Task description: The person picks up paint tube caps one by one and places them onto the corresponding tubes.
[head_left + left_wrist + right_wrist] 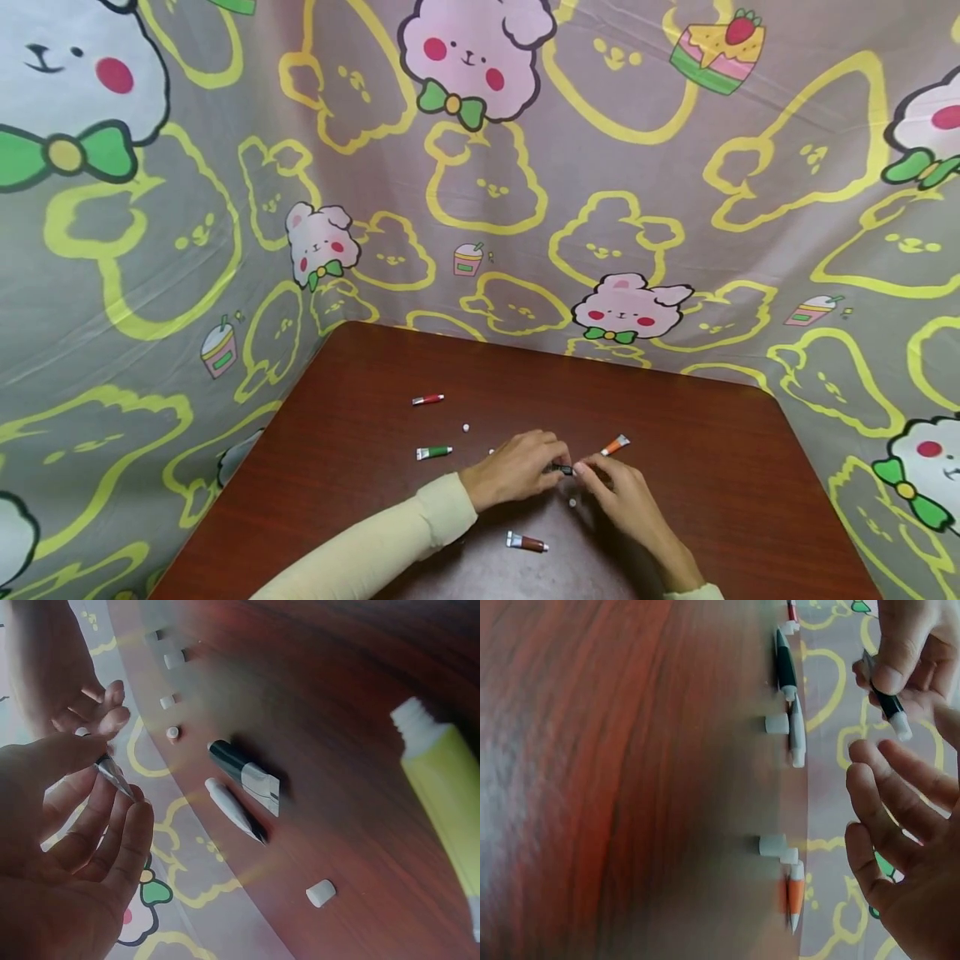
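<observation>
My left hand [517, 469] pinches a small black paint tube [889, 703] between thumb and fingers. The tube's white end points toward my right hand [626, 492]. In the right wrist view the right hand's fingers [892, 802] are spread and loosely bent just beside that white end, with nothing gripped among them. In the head view its fingertips stand right at the tube's end, and the two hands partly cover the tube. A small white cap [572, 502] lies on the table just below the hands.
Around the hands lie a red tube [428, 400], a green tube [434, 452], an orange tube [616, 445] and a brown tube [527, 542]. An uncapped yellow tube [442, 780] and a white tube [232, 806] show in the left wrist view. Loose white caps [466, 427] dot the brown table [360, 367].
</observation>
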Motion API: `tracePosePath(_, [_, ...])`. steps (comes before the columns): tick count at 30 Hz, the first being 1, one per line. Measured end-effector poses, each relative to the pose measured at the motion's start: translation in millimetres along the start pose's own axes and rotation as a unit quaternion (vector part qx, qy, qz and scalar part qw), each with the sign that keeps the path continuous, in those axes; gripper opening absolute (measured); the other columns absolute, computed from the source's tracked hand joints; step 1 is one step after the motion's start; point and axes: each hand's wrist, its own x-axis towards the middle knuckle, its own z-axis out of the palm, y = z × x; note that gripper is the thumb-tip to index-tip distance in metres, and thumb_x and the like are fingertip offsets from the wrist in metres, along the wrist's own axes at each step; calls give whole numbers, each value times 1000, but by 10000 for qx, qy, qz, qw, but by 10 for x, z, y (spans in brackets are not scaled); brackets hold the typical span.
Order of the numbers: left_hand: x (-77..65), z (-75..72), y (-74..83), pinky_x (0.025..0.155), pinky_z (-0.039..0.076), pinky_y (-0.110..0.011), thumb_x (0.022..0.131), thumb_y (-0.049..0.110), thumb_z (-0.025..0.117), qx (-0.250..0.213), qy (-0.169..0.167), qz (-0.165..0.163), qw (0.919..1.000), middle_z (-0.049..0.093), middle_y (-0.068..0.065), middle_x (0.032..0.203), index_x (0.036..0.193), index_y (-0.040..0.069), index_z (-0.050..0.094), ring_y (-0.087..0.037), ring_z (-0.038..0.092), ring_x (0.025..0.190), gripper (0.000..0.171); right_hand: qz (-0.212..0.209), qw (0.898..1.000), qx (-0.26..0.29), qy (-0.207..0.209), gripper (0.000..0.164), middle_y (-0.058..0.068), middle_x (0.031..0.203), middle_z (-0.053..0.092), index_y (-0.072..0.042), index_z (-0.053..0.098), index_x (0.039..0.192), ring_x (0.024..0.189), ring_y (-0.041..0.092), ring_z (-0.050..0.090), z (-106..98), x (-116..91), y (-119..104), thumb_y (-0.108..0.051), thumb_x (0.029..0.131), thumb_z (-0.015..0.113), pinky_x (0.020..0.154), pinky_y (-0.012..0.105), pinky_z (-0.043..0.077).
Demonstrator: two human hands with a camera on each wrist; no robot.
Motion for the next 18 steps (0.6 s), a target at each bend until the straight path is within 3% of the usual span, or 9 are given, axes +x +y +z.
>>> tracePosePath(1, [-5,4,-7,85,54,-19,99,25,81,8,0,-12,10000,74,9,108,112,22,76,-4,66,97,15,28,10000,75,-27,3,-14,86,74,-21,77,101,80,-4,66,-5,-1,-4,-18,101,78,71,24,59])
tracePosePath(3, [-11,13,-19,84,54,-19,98,25,81,31,15,-23,10000,74,9,107,112,22,76,-3,65,96,15,-15,9999,152,-32,14,-13,90,75,-18,77,108,85,-2,69,-11,-1,-7,-14,96,83,74,27,63])
tracePosePath(6, [-9,18,-29,84,53,-18,99,25,81,35,15,-17,10000,73,9,106,111,22,76,-3,64,95,14,-146,9998,149,-32,18,-11,88,75,-17,75,105,84,-1,69,-10,2,6,-8,93,85,73,28,64])
tracePosePath(11, [-4,12,-21,86,54,-19,100,26,80,43,4,11,10000,73,9,107,112,22,76,-3,65,97,13,-149,9998,83,-37,9,-11,90,77,-20,75,97,86,-3,69,13,-7,40,-13,99,80,74,27,63])
tracePosePath(18, [-12,-5,-16,89,55,-20,101,26,79,50,47,42,10000,73,8,109,113,21,75,-5,67,101,13,-270,9995,-141,129,12,-17,82,69,-22,76,93,77,-6,62,24,-1,38,-14,102,76,67,24,56])
